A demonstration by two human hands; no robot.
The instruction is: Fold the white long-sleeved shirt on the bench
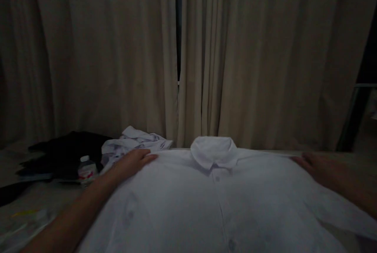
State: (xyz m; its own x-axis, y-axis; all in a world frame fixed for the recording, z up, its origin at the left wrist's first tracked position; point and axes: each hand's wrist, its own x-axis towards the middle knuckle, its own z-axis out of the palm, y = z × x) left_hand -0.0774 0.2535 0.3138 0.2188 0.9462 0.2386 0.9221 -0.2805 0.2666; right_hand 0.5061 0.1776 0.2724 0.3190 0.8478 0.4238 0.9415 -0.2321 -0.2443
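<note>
Pressing flat on a white shirt (206,206) spread front-up across the table (38,198), collar (214,151) at the far edge near the curtain (118,57). Resting the left hand (132,161) open, fingers together, on the far left shoulder; laying the right hand (316,165) open on the far right shoulder, gripping nothing. Working best by keeping both palms level and sliding outward evenly, stretching creases without dragging the buttoned front off centre. Minding the crumpled cloth (132,141), small bottle (86,170) and dark clothes (64,153) lying just left.
</note>
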